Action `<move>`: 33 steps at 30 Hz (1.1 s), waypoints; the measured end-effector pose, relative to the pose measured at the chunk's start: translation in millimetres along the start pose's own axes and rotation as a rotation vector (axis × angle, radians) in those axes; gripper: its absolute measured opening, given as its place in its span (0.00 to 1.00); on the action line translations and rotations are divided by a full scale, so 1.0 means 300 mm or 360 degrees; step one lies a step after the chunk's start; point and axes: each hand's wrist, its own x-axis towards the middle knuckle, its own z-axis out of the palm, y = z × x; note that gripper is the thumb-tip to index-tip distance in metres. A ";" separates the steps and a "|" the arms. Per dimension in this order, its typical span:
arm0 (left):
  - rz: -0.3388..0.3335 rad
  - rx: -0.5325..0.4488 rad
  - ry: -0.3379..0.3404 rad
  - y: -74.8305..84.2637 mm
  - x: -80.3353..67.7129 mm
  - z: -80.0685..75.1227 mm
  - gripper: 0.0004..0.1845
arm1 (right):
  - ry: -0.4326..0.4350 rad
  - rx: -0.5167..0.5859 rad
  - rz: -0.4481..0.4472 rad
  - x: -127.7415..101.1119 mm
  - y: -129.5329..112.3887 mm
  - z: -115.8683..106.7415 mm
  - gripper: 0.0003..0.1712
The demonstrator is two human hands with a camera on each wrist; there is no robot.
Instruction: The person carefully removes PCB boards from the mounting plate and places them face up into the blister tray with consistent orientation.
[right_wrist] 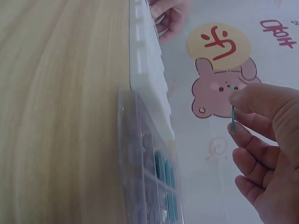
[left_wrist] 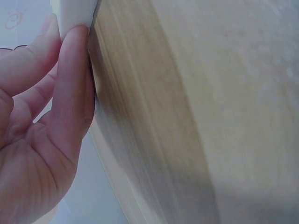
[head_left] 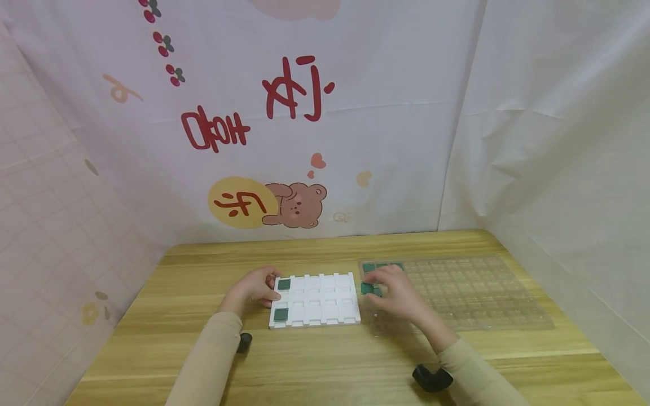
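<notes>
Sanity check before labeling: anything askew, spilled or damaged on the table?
Nothing stands out. White tray lies flat, two green tiles seated in its left slots; left hand steadies it, right hand pinches a green tile over the clear tray.

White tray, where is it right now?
In the head view the white tray lies flat on the wooden table, centre-left. The left hand holds its left edge, and the clear grid tray lies against its right side.

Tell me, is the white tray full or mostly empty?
Mostly empty. The white tray holds two green tiles in its left column; its other slots show bare white.
</notes>
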 end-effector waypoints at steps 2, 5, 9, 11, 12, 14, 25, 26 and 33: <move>-0.0004 0.0001 0.0003 0.000 0.000 0.000 0.28 | -0.0024 0.0009 0.0028 -0.006 0.009 -0.006 0.15; -0.0001 0.0007 0.0002 0.001 0.000 0.000 0.28 | -0.0054 0.0016 0.0074 -0.014 0.021 -0.018 0.14; -0.0002 0.0008 0.0005 0.000 -0.002 0.001 0.28 | -0.0054 -0.0002 0.0114 -0.021 0.037 -0.031 0.14; -0.0001 0.0009 0.0007 0.001 -0.004 0.001 0.28 | -0.0038 -0.0012 0.0103 -0.024 0.045 -0.036 0.14; 0.0000 0.0013 0.0008 0.002 -0.004 0.001 0.28 | -0.0030 -0.0020 0.0086 -0.026 0.051 -0.038 0.15; 0.0002 0.0017 0.0011 0.004 -0.006 0.001 0.28 | -0.0023 -0.0015 0.0066 -0.030 0.060 -0.043 0.15; -0.0008 -0.0048 0.0013 0.003 -0.005 0.005 0.28 | -0.0121 -0.0106 0.0110 -0.038 0.119 -0.066 0.15; -0.0010 -0.0059 0.0014 0.002 -0.004 0.006 0.28 | -0.0132 -0.0122 0.0107 -0.038 0.124 -0.068 0.15; -0.0013 -0.0062 0.0014 0.003 -0.001 0.006 0.28 | -0.0226 -0.0223 0.0105 -0.038 0.149 -0.079 0.13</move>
